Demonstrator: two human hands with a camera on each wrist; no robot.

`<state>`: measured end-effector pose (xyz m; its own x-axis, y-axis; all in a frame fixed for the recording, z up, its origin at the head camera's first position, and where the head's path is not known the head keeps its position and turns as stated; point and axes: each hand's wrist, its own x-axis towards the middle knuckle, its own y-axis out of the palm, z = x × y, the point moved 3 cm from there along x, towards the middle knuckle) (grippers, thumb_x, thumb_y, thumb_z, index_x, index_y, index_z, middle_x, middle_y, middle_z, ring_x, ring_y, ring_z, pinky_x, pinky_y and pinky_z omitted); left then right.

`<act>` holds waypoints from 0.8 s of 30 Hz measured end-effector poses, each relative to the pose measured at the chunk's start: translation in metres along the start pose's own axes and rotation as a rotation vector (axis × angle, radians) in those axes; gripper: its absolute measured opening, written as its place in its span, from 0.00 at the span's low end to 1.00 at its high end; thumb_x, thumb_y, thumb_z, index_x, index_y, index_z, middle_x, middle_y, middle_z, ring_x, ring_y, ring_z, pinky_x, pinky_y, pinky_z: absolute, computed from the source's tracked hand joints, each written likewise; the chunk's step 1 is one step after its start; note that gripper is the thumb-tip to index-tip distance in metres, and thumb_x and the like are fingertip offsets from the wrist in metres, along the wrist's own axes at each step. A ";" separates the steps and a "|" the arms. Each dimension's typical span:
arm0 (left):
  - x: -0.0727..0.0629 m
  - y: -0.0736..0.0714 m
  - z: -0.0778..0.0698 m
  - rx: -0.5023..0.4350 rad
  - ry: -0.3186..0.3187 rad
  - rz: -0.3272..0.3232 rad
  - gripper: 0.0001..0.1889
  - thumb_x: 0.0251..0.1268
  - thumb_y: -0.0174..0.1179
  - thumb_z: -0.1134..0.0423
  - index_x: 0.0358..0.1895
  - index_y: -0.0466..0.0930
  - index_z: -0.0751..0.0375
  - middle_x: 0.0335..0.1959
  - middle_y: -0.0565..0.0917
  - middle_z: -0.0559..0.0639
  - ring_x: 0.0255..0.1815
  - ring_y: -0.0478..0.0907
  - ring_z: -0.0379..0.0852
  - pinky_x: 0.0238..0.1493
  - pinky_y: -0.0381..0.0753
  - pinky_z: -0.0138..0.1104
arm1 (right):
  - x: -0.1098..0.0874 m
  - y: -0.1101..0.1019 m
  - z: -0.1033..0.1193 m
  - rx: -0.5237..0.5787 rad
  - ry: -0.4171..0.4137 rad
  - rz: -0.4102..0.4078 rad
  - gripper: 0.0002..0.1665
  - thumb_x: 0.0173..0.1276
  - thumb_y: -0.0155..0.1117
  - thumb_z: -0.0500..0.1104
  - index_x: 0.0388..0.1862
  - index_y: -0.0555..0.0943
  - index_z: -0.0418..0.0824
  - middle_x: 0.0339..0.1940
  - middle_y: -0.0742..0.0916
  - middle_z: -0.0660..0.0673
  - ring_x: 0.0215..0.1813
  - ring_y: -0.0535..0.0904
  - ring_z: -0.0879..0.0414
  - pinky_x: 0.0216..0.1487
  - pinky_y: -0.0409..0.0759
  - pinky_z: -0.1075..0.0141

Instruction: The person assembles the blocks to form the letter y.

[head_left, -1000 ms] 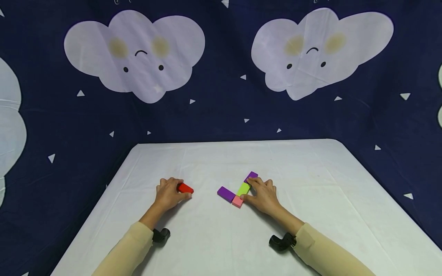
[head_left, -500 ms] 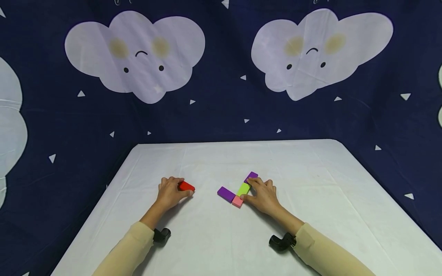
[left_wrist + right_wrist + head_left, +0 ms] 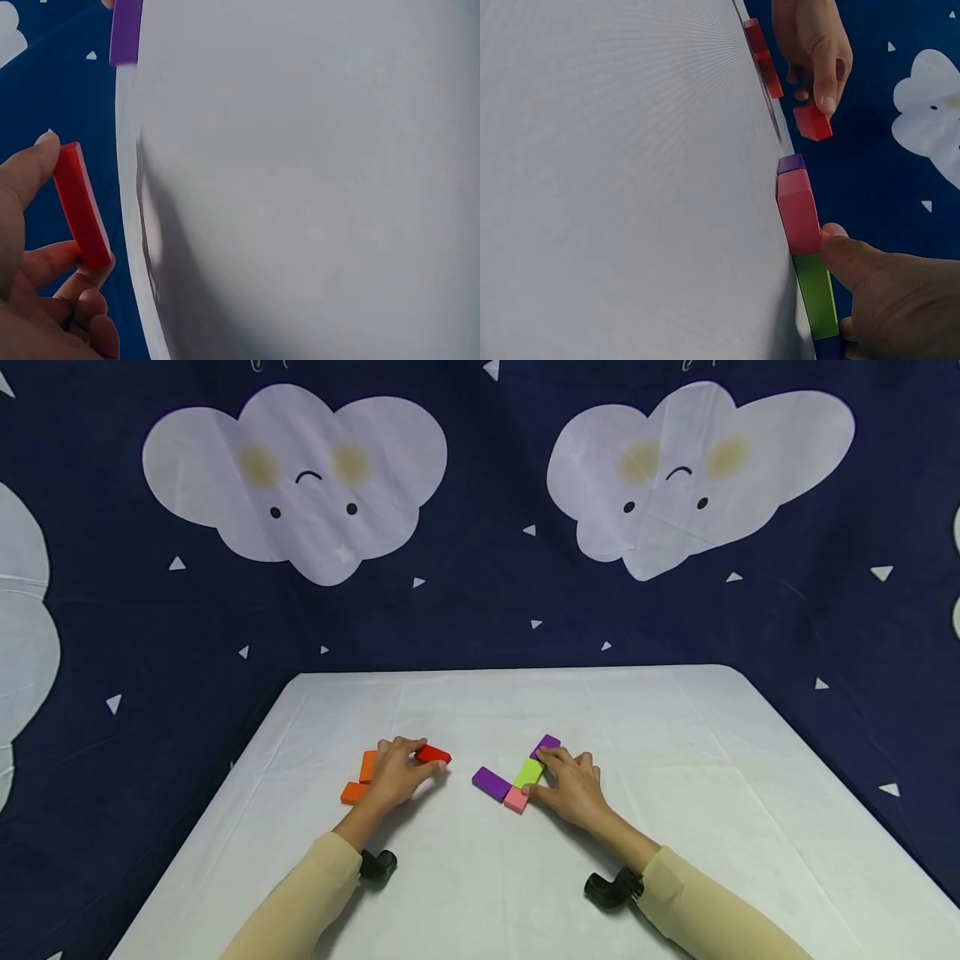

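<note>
My left hand (image 3: pixel 396 775) pinches a red block (image 3: pixel 433 754) between thumb and fingers, in the air left of the joined blocks. The left wrist view shows this red block (image 3: pixel 81 206) held by its two ends. My right hand (image 3: pixel 576 789) holds an angled row of blocks on the table, thumb by the pink block (image 3: pixel 515 800) and index finger by the far purple block (image 3: pixel 547 743). Between those lies a lime green block (image 3: pixel 528 772). Another purple block (image 3: pixel 491 783) extends leftward from the pink one.
Two orange blocks (image 3: pixel 367 766) lie on the white-covered table (image 3: pixel 480 877), partly behind the left hand. A dark blue cloth (image 3: pixel 480 635) with cloud shapes hangs behind the table. A black wrist mount (image 3: pixel 613 888) sits on each forearm.
My left hand has moved right and away from me with the red block, uncovering two orange blocks that it hid before. The right hand and its blocks stay in place.
</note>
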<state>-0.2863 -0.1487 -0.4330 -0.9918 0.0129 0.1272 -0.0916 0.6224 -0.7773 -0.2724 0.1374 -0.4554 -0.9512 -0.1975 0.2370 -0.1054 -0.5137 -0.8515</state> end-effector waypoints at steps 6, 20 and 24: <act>0.004 0.012 -0.012 -0.001 0.016 0.031 0.33 0.51 0.68 0.48 0.58 0.77 0.64 0.51 0.79 0.58 0.47 0.63 0.50 0.38 0.60 0.34 | 0.000 0.000 0.000 0.003 0.002 0.001 0.42 0.51 0.70 0.61 0.63 0.74 0.44 0.62 0.78 0.46 0.43 0.64 0.47 0.40 0.58 0.59; 0.009 0.027 -0.024 0.011 0.039 0.087 0.32 0.50 0.69 0.50 0.58 0.77 0.65 0.49 0.79 0.59 0.49 0.63 0.51 0.43 0.61 0.38 | -0.001 -0.001 0.001 0.004 0.006 0.003 0.43 0.51 0.70 0.61 0.64 0.74 0.44 0.61 0.78 0.46 0.44 0.64 0.46 0.40 0.58 0.58; 0.010 0.029 -0.026 0.042 0.060 0.086 0.32 0.49 0.70 0.52 0.57 0.77 0.65 0.49 0.78 0.60 0.49 0.64 0.53 0.46 0.62 0.40 | -0.001 -0.001 0.001 0.003 0.008 0.006 0.43 0.51 0.70 0.61 0.64 0.74 0.44 0.61 0.78 0.46 0.44 0.64 0.46 0.40 0.58 0.58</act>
<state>-0.2967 -0.1106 -0.4380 -0.9892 0.1125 0.0944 -0.0111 0.5836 -0.8119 -0.2714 0.1371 -0.4539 -0.9540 -0.1941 0.2286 -0.0992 -0.5152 -0.8513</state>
